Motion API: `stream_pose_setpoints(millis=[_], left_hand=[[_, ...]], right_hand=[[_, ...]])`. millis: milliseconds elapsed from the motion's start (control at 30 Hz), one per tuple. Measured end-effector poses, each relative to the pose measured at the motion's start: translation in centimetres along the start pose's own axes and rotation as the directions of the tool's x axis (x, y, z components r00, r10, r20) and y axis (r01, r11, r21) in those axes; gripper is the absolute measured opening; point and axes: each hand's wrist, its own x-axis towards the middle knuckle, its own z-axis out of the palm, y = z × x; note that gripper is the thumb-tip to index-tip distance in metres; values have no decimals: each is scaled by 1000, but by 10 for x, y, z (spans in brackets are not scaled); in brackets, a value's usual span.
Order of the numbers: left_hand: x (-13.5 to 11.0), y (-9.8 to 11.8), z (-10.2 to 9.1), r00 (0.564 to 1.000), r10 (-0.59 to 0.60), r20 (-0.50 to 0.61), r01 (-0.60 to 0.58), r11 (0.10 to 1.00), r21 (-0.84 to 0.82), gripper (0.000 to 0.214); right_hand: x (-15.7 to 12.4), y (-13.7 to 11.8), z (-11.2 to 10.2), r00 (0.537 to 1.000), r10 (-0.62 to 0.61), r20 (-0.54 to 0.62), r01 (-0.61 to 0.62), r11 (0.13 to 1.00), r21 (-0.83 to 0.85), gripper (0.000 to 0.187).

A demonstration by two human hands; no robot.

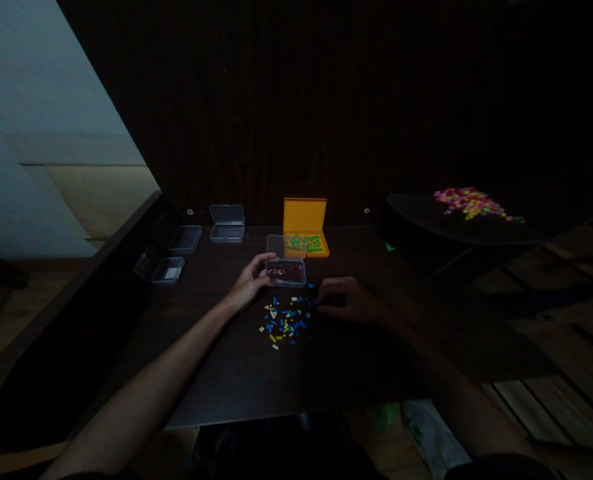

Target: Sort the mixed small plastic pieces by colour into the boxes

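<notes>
My left hand (pixel 250 283) grips the left side of a clear plastic box (pixel 299 283), its thumb and fingers on the edge. The box's lid stands up at the back, and small dark brown pieces lie inside. In front of it is a scattered pile of tiny building bricks (pixel 286 325) in blue, yellow and white. At the pile's right edge my right hand (pixel 346 300) has its fingers curled together, fingertips close to some blue bricks. Whatever is between those fingertips is too dark and small to make out.
Behind the clear box stands an open orange box (pixel 305 213) with green pieces. More clear boxes, one an open clear box (pixel 227 232), stand at the back left. A heap of pink and yellow pieces (pixel 471 202) lies on a dark surface at right. A raised side board (pixel 76 293) borders the left.
</notes>
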Motion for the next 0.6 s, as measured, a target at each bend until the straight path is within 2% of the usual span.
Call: stream_pose_setpoints(millis=[267,467,600], left_hand=[[-1,1,2,998,22,63,-23,1000,2,61],[-3,3,3,996,27,84,-27,1000,4,60],[-3,3,2,994,37,106,-41,999,29,60]], right_hand=[[16,2,3,983,23,-182,-24,1000,-3,18],[44,-1,-4,975,121,-185,-122,993,7,19],[69,-4,0,978,142,-151,-148,989,-29,18]])
